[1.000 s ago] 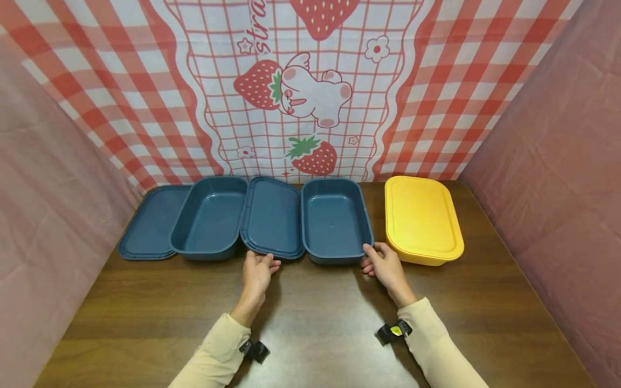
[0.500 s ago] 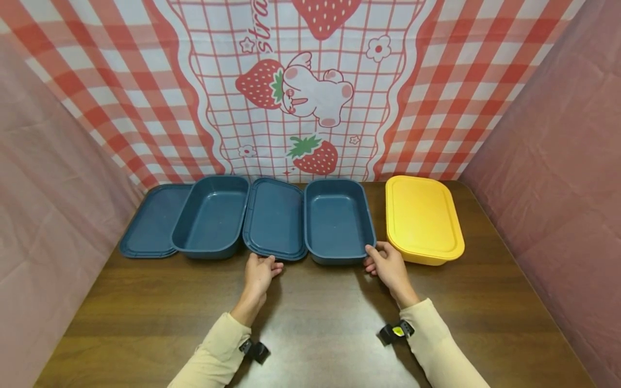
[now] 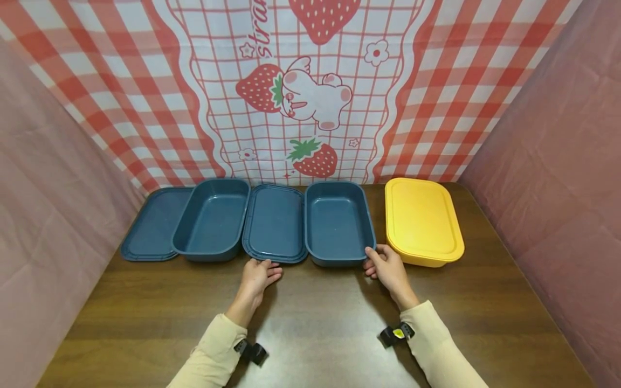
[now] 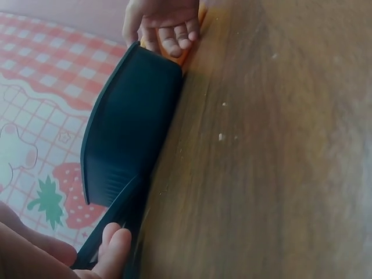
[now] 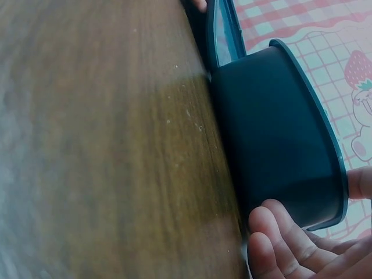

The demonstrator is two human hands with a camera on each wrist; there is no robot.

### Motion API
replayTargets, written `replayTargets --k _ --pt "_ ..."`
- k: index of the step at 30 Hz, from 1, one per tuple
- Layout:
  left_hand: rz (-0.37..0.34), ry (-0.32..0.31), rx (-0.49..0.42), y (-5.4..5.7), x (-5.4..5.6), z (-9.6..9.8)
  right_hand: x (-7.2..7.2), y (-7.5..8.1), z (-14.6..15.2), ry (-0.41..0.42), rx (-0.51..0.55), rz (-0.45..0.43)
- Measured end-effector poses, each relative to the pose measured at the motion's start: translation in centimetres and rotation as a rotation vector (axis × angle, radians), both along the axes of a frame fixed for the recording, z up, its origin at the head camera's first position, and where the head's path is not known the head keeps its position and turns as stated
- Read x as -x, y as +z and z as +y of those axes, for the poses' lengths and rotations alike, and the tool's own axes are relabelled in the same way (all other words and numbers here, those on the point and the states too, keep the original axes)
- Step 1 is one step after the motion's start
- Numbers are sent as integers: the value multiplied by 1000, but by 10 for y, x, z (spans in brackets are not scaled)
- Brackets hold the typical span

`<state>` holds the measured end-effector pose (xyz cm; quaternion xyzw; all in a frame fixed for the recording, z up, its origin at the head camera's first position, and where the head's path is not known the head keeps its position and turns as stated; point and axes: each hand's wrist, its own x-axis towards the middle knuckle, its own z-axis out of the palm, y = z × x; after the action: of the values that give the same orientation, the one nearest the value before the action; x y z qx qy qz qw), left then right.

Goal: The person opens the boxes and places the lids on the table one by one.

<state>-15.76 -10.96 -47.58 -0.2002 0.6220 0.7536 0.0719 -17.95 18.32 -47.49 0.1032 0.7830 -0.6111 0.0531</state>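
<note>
Near the middle of the table lies a dark blue lid (image 3: 274, 223), between two dark blue open containers. My left hand (image 3: 255, 280) is at its near edge; in the left wrist view, the thumb and fingertips (image 4: 116, 247) pinch that edge. To the lid's right stands the blue container (image 3: 337, 226), with nothing inside. At its near right corner, my right hand (image 3: 388, 269) holds it. The right wrist view shows the thumb (image 5: 359, 183) at the rim and curled fingers below, against the container's side wall.
Left of the lid stands another open blue container (image 3: 212, 218), overlapping a second flat blue lid (image 3: 152, 226). A yellow container with a yellow lid (image 3: 423, 218) is at the right. A strawberry-print cloth (image 3: 315, 97) hangs behind the wooden table (image 3: 315, 323).
The middle lid has straightened, and its far end sits lower in the head view. My left hand has shifted slightly toward me. The right hand keeps its place at the container's corner.
</note>
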Motion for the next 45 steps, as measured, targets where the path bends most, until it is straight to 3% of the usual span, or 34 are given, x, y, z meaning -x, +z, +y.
replayTargets --k 5,11,26,37,45 --pt "-31 -46 -1 -1 0 -6 0 1 0 6 -5 -4" --pt "-74 -91 -64 -1 -1 -13 -1 2 1 9 -6 -12" --pt "-77 -170 -149 4 -8 -19 0 4 0 16 11 -4" --pt "23 -219 -1 7 -8 -13 -2 7 0 10 -8 -9" --pt "41 -241 72 7 -4 -6 -1 2 0 8 -7 3"
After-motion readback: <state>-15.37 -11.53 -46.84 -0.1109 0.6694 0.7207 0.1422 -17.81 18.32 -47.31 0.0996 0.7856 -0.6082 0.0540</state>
